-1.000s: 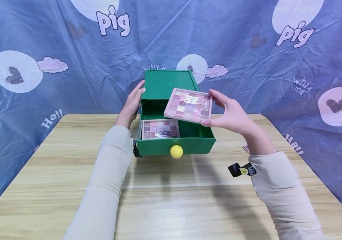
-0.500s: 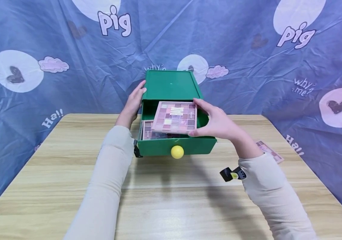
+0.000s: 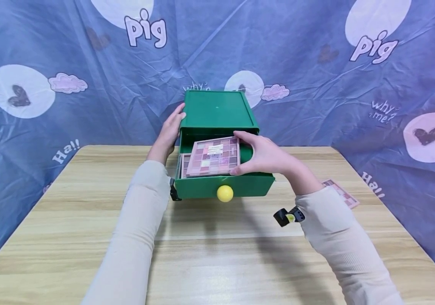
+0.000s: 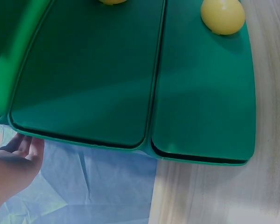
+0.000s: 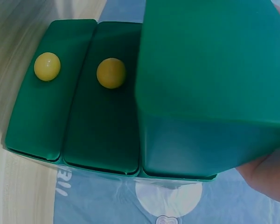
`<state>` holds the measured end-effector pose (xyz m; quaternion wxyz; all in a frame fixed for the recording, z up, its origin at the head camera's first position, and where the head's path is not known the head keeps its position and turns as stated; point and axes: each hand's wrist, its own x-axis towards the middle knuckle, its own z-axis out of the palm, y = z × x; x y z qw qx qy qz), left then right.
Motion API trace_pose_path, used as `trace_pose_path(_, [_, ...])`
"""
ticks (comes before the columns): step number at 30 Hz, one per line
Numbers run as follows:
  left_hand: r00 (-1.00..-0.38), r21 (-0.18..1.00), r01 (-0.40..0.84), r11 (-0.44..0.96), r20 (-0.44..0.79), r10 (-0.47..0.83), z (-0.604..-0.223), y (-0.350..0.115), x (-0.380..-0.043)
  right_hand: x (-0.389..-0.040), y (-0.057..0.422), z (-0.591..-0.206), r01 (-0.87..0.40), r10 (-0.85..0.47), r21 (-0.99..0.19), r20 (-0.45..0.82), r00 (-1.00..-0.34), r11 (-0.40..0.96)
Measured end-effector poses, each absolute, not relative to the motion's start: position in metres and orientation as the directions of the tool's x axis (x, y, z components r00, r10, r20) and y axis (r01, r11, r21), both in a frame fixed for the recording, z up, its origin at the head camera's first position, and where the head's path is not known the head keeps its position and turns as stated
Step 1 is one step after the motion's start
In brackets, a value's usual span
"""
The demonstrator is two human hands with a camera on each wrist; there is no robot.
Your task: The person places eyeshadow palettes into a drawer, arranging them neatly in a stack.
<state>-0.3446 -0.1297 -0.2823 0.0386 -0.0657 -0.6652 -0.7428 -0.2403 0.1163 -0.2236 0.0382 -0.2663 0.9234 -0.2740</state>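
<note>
My right hand (image 3: 266,156) pinches a pink eyeshadow palette (image 3: 213,156) by its right side, thumb at the front edge and fingers at the back. The palette tilts inside the pulled-out top drawer (image 3: 249,185) of a green drawer cabinet (image 3: 217,109). Beneath its left side, a second palette (image 3: 184,166) lies in the drawer, mostly covered. My left hand (image 3: 169,132) rests with extended fingers against the cabinet's left side. In the right wrist view, the drawer box (image 5: 210,60) blocks most of the right hand (image 5: 270,175).
Another palette (image 3: 341,192) lies on the wooden table (image 3: 210,262) to the right, partly behind the right sleeve. A yellow knob (image 3: 225,193) sticks out from the drawer front. Two lower drawers (image 5: 102,107) are closed. A blue printed cloth (image 3: 126,84) hangs behind.
My right hand has carried its palette left and down into the open drawer, over the one lying there. The palette on the right of the table has come into fuller view. My left hand stays put.
</note>
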Motion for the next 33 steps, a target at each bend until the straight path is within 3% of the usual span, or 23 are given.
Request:
trace_pose_path(12, [-0.987,0.981,0.156,-0.119,0.160,0.028,-0.283,-0.130,-0.345,-0.249,0.108,-0.224,-0.537,-0.603,-0.477,0.021,-0.798,0.695])
trace_pose_path(19, [-0.986,0.981,0.159,-0.114,0.162,0.024,-0.284,-0.130,-0.345,-0.251,0.103,-0.225,-0.626,-0.673,-0.369,-0.001,-0.739,0.688])
trace_pose_path(33, [-0.986,0.981,0.161,-0.108,0.165,0.027,-0.283,-0.130,-0.344,-0.252,0.092,-0.231,-0.609,-0.672,-0.316,-0.148,-0.726,0.727])
